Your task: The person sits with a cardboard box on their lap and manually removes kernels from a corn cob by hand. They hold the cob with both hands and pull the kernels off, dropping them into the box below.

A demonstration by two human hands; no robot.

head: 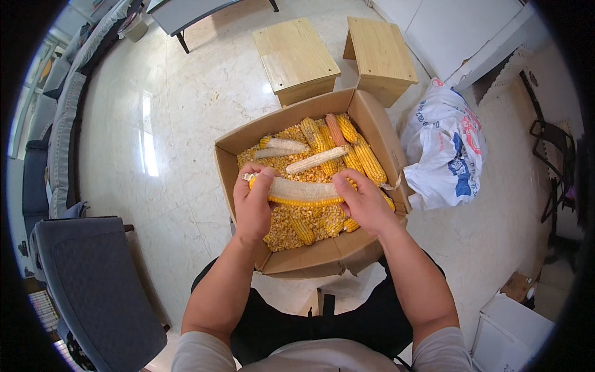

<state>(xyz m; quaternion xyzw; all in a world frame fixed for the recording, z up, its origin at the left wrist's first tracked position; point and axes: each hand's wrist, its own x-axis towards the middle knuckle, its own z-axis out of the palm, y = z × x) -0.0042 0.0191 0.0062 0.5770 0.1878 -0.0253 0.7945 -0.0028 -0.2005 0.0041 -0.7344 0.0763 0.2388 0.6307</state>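
Over an open cardboard box (297,269), my left hand (254,202) grips the left end of a partly shelled corn cob (304,189). The right end of the same cob is held by my right hand (365,200). Its upper side is bare and pale, while yellow kernels line its lower edge. Loose corn kernels (281,232) fill much of the box. A bare cob (316,160) lies just beyond my hands, near a reddish cob (335,130). Several unshelled yellow ears (369,162) are piled at the right, and another ear (302,228) rests among the kernels below my hands.
Two wooden stools (297,56) (381,51) stand behind the box. A white printed plastic bag (444,149) touches its right side. At the left is a gray upholstered seat (93,293). A table (190,16) and a small bin (134,28) are farther back.
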